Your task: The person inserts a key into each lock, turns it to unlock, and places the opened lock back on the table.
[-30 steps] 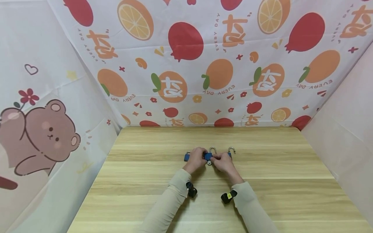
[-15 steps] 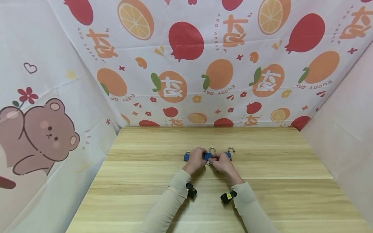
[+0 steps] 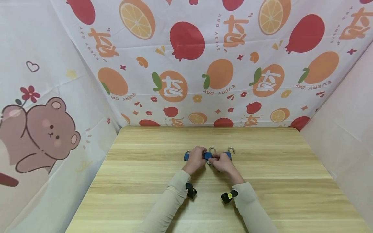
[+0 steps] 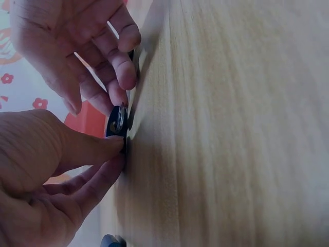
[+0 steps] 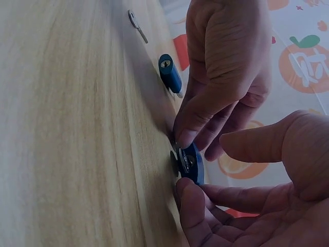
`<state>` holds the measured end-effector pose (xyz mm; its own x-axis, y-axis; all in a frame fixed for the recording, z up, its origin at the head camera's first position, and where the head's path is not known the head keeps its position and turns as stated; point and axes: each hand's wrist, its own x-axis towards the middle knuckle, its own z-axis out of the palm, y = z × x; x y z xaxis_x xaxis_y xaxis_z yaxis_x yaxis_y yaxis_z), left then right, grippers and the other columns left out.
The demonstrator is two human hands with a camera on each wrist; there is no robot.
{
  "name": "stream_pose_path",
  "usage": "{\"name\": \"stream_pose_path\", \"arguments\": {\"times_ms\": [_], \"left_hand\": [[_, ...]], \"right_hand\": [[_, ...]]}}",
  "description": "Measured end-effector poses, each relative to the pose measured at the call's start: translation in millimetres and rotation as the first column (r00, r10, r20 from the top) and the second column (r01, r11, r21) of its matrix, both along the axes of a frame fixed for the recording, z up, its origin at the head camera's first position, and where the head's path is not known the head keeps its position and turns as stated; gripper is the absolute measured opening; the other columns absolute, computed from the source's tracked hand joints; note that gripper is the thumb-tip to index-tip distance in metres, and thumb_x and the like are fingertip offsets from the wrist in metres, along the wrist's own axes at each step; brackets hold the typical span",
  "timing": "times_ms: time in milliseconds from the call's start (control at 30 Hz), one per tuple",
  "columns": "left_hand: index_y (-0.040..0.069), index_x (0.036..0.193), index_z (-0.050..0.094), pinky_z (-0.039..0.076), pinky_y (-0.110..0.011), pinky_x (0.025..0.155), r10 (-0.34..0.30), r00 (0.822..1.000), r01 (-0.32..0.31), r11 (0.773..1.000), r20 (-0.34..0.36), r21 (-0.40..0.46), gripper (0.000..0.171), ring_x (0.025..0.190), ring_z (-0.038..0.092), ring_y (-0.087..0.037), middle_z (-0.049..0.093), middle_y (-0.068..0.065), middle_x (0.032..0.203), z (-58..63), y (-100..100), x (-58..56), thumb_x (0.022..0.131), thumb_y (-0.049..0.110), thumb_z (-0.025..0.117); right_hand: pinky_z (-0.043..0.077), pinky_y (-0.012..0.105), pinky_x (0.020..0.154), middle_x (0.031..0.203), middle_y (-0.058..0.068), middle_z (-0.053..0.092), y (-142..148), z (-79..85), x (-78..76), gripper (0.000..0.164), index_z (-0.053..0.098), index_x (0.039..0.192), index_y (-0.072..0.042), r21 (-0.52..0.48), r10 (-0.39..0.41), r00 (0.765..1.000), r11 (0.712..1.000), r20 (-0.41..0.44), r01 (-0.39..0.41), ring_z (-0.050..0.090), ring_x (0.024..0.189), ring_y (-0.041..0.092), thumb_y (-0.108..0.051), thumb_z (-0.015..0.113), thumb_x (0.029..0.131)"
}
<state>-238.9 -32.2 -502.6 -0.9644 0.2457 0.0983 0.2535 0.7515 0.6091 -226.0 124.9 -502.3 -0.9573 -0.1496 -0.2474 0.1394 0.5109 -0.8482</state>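
My left hand (image 3: 198, 159) pinches the middle blue padlock (image 3: 208, 156) between thumb and fingers. Its shackle (image 3: 212, 149) stands up on the far side. A silver key (image 5: 183, 160) sits at the padlock's keyhole face, on the side toward me. My right hand (image 3: 223, 162) is at the padlock's right side. In the right wrist view its fingertips (image 5: 186, 189) touch the padlock's end, while the thumb (image 5: 247, 145) stands away from it. Just right of them lies another blue padlock (image 3: 229, 155), its shackle swung open and its body partly hidden by the right hand.
A third blue padlock (image 3: 186, 156) rests left of my left hand; its keyhole shows in the right wrist view. A loose key (image 5: 136, 25) lies on the wooden table (image 3: 262, 200) there. Fruit-print cloth (image 3: 186, 81) hangs behind the table's far edge.
The right fingers have shifted slightly left along the padlock and cover more of the key's head. More of the right padlock's body shows. The left hand keeps its hold.
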Motion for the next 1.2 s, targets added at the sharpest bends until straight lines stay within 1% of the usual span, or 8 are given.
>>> {"name": "stream_pose_path", "arguments": {"times_ms": [267,400,500,633,800,867,1033,1200], "left_hand": [[-0.004,0.123,0.067,0.054,-0.034,0.077,-0.023,0.999,0.021,0.999,0.038,0.034,0.045,0.087,0.06,-0.022,0.065,-0.019,0.108,2.3,-4.4,1.8,0.079,-0.012,0.069],[-0.004,0.124,0.065,0.055,-0.038,0.082,-0.016,0.999,0.014,0.998,0.027,0.053,0.05,0.093,0.06,-0.025,0.064,-0.02,0.112,8.4,-7.4,5.1,0.076,-0.011,0.069],[-0.003,0.125,0.064,0.055,-0.042,0.086,-0.003,1.0,0.003,0.998,-0.005,0.066,0.048,0.098,0.062,-0.029,0.065,-0.023,0.116,18.0,-9.0,9.7,0.078,-0.007,0.073],[-0.001,0.124,0.065,0.055,-0.044,0.086,0.011,0.997,-0.004,0.995,-0.073,0.101,0.043,0.1,0.064,-0.033,0.066,-0.024,0.119,37.7,-10.2,17.3,0.083,-0.001,0.076],[-0.003,0.121,0.066,0.055,-0.048,0.087,0.017,0.972,0.015,0.991,-0.236,0.13,0.038,0.104,0.066,-0.037,0.069,-0.022,0.116,62.9,-13.7,25.5,0.085,0.001,0.076],[-0.003,0.122,0.066,0.055,-0.049,0.089,0.026,0.961,0.011,0.991,-0.275,0.133,0.036,0.105,0.067,-0.037,0.071,-0.021,0.116,70.3,-15.9,28.6,0.087,0.003,0.075],[0.0,0.122,0.067,0.056,-0.048,0.088,0.085,0.954,-0.043,0.988,-0.286,0.149,0.033,0.104,0.068,-0.035,0.072,-0.019,0.116,78.8,-23.7,35.7,0.09,0.007,0.074],[0.001,0.12,0.068,0.055,-0.046,0.089,0.125,0.953,-0.078,0.982,-0.275,0.174,0.03,0.105,0.067,-0.033,0.071,-0.018,0.116,80.4,-29.6,41.1,0.091,0.008,0.073]], "right_hand": [[0.048,0.025,0.06,0.105,0.016,0.07,1.0,6.0,1.8,0.043,0.06,0.134,0.007,-0.017,-0.008,1.0,1.0,0.004,0.008,0.063,0.076,0.018,-0.017,0.064,0.099],[0.052,0.028,0.064,0.118,0.021,0.068,2.3,15.1,2.3,0.045,0.055,0.138,0.008,-0.043,-0.02,1.0,0.999,-0.01,0.019,0.066,0.085,0.024,-0.016,0.062,0.1],[0.055,0.031,0.073,0.125,0.02,0.065,4.1,24.4,3.1,0.046,0.055,0.139,0.005,-0.03,-0.03,0.999,0.999,-0.046,0.029,0.066,0.1,0.028,-0.019,0.062,0.1],[0.058,0.038,0.085,0.13,0.021,0.063,7.8,40.6,4.6,0.046,0.057,0.139,0.002,0.009,-0.031,0.989,0.999,-0.142,0.033,0.064,0.116,0.033,-0.022,0.062,0.1],[0.058,0.044,0.088,0.138,0.024,0.06,11.6,63.3,8.3,0.045,0.058,0.138,-0.001,0.023,-0.026,0.972,0.999,-0.235,0.032,0.063,0.119,0.037,-0.025,0.062,0.1],[0.057,0.046,0.09,0.14,0.023,0.058,12.1,72.0,11.3,0.046,0.057,0.14,-0.003,0.023,-0.026,0.967,0.999,-0.255,0.033,0.061,0.121,0.037,-0.027,0.061,0.101],[0.051,0.051,0.1,0.142,0.02,0.057,12.7,90.1,20.3,0.046,0.056,0.141,-0.004,0.04,-0.022,0.949,0.999,-0.315,0.036,0.057,0.126,0.037,-0.026,0.062,0.101],[0.048,0.054,0.105,0.145,0.02,0.056,14.4,104.0,28.3,0.046,0.056,0.141,-0.003,0.04,-0.021,0.925,0.998,-0.378,0.039,0.054,0.13,0.039,-0.023,0.062,0.101]]}}
